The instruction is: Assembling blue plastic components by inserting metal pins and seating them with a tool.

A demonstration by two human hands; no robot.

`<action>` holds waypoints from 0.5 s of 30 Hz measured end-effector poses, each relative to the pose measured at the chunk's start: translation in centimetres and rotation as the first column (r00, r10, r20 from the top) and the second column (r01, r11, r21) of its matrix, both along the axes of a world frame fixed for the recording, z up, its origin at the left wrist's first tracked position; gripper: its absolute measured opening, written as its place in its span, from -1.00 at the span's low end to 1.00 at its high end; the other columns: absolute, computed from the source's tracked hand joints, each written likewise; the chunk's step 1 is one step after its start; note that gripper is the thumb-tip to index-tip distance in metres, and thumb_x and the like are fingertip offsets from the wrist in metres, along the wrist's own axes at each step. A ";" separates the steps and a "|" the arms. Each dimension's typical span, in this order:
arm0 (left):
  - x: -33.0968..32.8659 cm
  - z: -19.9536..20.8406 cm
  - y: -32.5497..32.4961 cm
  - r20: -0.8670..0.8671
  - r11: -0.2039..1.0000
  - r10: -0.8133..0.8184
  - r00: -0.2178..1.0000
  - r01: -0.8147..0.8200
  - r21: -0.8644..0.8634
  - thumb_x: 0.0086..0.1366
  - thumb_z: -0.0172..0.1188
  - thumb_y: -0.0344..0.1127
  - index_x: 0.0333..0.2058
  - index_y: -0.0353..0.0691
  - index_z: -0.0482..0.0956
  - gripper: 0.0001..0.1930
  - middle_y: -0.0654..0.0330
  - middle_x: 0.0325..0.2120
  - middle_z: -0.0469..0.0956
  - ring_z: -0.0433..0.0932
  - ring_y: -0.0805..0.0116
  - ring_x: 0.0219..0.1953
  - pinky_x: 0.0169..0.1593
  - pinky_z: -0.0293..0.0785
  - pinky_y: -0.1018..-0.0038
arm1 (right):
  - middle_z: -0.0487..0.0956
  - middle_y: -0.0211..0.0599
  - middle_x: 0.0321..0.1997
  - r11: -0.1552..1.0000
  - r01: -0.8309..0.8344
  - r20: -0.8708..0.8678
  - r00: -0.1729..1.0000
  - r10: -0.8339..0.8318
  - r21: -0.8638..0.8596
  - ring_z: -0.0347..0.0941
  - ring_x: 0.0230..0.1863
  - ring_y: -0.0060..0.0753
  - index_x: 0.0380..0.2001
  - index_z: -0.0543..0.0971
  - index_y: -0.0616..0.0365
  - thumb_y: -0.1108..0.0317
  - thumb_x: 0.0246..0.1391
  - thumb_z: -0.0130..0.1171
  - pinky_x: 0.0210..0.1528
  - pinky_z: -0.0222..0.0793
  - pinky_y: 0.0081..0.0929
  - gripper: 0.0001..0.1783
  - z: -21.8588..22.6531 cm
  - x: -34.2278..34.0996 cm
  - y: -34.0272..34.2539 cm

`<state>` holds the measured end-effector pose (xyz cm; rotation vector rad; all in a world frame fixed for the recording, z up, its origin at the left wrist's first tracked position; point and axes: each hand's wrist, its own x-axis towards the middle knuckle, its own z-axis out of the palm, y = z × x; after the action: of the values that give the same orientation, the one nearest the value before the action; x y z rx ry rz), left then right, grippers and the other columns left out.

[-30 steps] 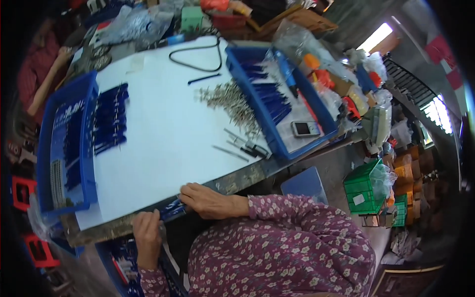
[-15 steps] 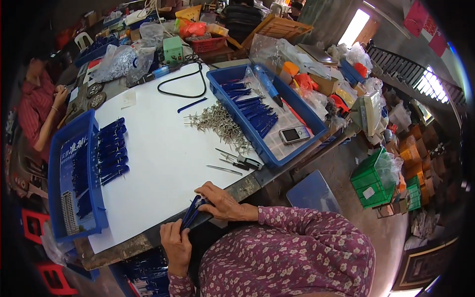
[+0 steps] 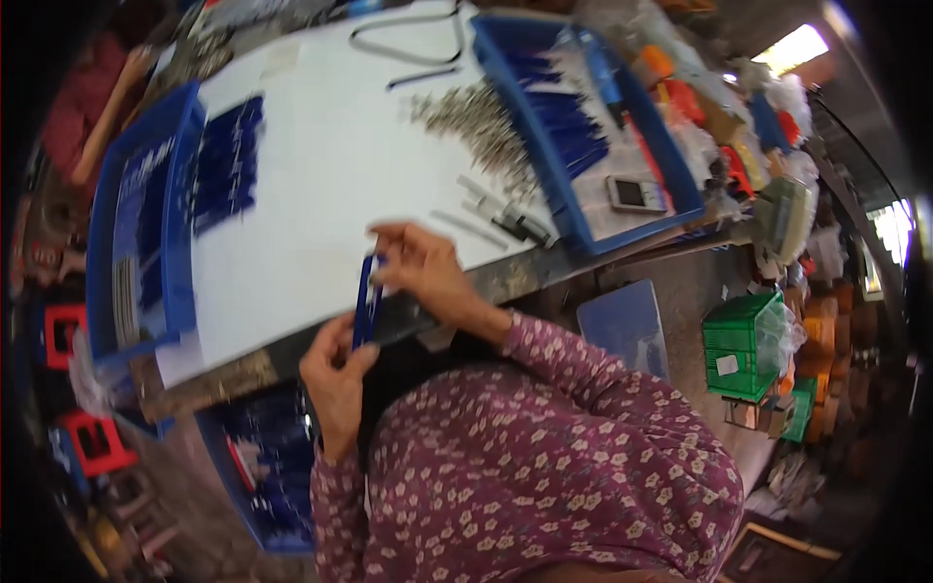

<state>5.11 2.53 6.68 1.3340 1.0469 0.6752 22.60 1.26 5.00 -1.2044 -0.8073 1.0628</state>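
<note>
We pinch the near end of a slim blue piece [image 3: 363, 309] in our left hand [image 3: 335, 379]. Our right hand [image 3: 428, 275], angled leftward, grasps its far end with bent fingers.

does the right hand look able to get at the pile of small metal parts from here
Probably yes: only white sheet shows between the right hand and the pile of small metal parts, with the slim tools off to the right. It may first have to leave the slim blue piece.

perhaps white lettering [image 3: 149, 163] in left tray [image 3: 179, 243], unreadable
</note>
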 end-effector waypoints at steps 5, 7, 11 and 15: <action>3.2 -0.2 1.3 0.129 0.988 0.144 0.981 -0.149 0.030 -0.03 0.14 -0.64 -0.13 -0.40 0.43 -0.60 0.35 -0.49 0.44 0.33 0.67 -0.47 -0.40 0.26 0.73 | 0.46 -0.43 -0.41 0.995 0.097 -0.156 0.983 -0.094 0.008 0.27 -0.44 -0.72 -0.17 0.41 0.32 0.41 0.01 0.09 -0.39 0.22 -0.77 -0.70 -0.2 -0.2 2.0; 4.3 -1.5 1.7 0.171 0.980 0.188 0.967 -0.197 0.039 -0.02 0.14 -0.64 -0.13 -0.39 0.43 -0.61 0.36 -0.50 0.43 0.32 0.68 -0.47 -0.44 0.25 0.74 | 0.46 -0.45 -0.47 0.997 0.074 -0.098 0.992 -0.073 0.002 0.25 -0.49 -0.74 -0.19 0.43 0.32 0.38 0.04 0.07 -0.44 0.18 -0.78 -0.72 0.3 -0.7 1.8; 5.1 -2.2 2.0 0.230 0.989 0.101 0.968 -0.123 0.083 0.03 0.14 -0.58 -0.11 -0.39 0.41 -0.62 0.37 -0.53 0.39 0.31 0.66 -0.50 -0.45 0.24 0.74 | 0.45 -0.48 -0.58 0.994 0.100 0.007 0.995 -0.100 0.040 0.20 -0.60 -0.79 -0.23 0.45 0.31 0.34 0.09 0.01 -0.54 0.13 -0.79 -0.75 0.0 -0.3 2.5; 5.2 -1.4 2.8 0.173 0.989 0.036 0.984 -0.061 0.137 0.12 0.07 -0.48 -0.07 -0.36 0.38 -0.65 0.33 -0.56 0.39 0.30 0.66 -0.53 -0.47 0.24 0.71 | 0.46 -0.46 -0.57 0.996 0.072 0.172 0.982 -0.080 0.052 0.27 -0.54 -0.78 -0.24 0.45 0.35 0.37 0.08 0.04 -0.52 0.17 -0.77 -0.76 -0.1 1.1 3.0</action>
<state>10.28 5.30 5.27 1.3501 0.9094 0.8982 23.66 4.29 4.92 -1.2915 -0.9078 0.8812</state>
